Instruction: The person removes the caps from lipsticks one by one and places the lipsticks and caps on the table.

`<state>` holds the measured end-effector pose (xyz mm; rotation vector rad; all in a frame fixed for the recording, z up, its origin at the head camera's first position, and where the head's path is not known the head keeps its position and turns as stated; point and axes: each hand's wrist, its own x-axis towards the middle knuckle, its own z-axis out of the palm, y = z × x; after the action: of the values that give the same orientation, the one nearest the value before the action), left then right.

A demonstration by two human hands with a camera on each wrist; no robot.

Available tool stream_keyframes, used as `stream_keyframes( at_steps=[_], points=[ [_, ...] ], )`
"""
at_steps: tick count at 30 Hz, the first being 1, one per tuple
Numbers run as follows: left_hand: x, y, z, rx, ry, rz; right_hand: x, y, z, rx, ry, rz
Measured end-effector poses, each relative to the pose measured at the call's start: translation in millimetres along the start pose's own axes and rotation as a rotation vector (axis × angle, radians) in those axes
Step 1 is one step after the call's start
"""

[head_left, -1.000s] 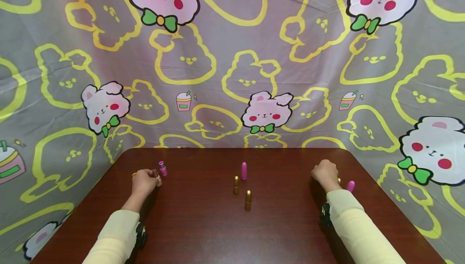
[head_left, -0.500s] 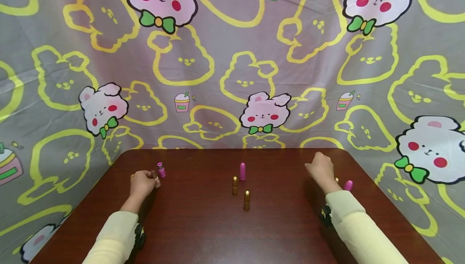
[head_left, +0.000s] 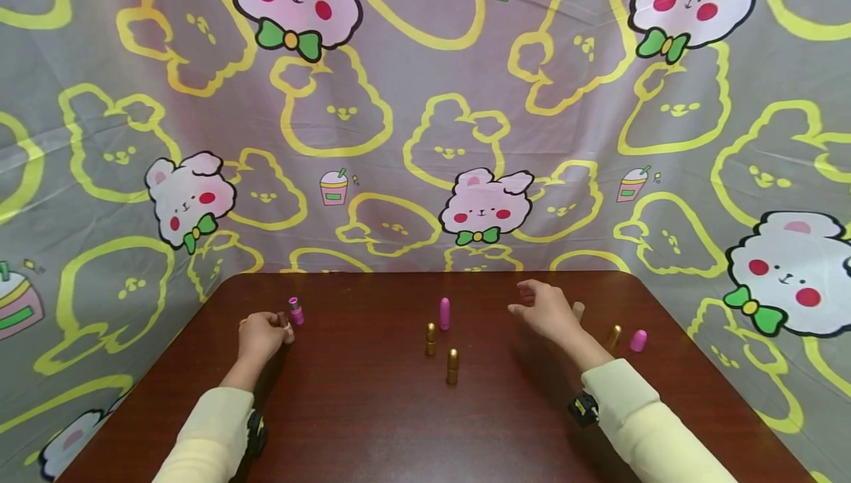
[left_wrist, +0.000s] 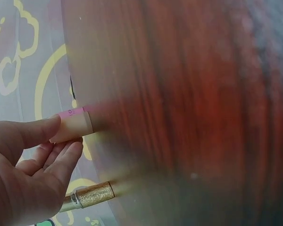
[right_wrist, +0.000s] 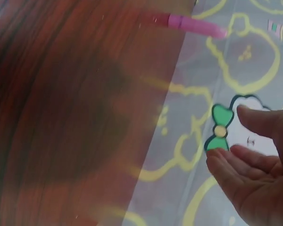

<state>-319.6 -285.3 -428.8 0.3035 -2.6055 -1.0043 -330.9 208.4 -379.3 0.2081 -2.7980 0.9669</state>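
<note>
My left hand is at the left of the table, with its thumb and fingers pinching a short beige lipstick tube. Just beyond stands a pink lipstick base with a silver collar. Below those fingers a gold glittery tube shows in the left wrist view. Over the right half of the table, my right hand is held with thumb and fingers spread apart, nothing between them. Partly behind it stands a beige tube. A tall pink lipstick tube stands to its left.
Two gold bullet-shaped tubes, one farther back and one nearer, stand mid-table. Right of the right forearm are another gold tube and a short pink piece. A patterned cloth hangs behind the brown table.
My right hand has moved left and its fingers have opened, leaving the beige tube standing on the right, now in sight. The left hand keeps its hold in nearly the same place.
</note>
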Motion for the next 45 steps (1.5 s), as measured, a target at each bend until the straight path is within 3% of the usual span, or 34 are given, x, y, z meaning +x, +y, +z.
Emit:
stream_keyframes(
  at_steps=[5,17,22,29,39,45],
  points=[
    [-0.6,0.6,-0.3,0.014,-0.005,-0.003,-7.6,-11.2,10.2,0.104,-0.077,-0.141],
    [-0.6,-0.4,-0.4,0.077,-0.018,-0.019,-23.2,-33.6,31.3,0.145,-0.328,-0.357],
    [-0.9,0.0,-1.7,0.111,-0.053,-0.045,-27.2,-36.6,38.9,0.153,-0.379,-0.391],
    [-0.5,1.1,-5.0,0.122,-0.049,-0.039,-29.9,-41.2,49.4,0.163,-0.423,-0.385],
    [-1.1,1.4,-4.4,0.12,-0.04,-0.036,-32.7,-46.4,63.7,0.162,-0.424,-0.429],
    [-1.2,1.8,-3.4,0.106,-0.044,-0.034,-34.1,-47.7,66.7,0.156,-0.418,-0.411]
  ],
)
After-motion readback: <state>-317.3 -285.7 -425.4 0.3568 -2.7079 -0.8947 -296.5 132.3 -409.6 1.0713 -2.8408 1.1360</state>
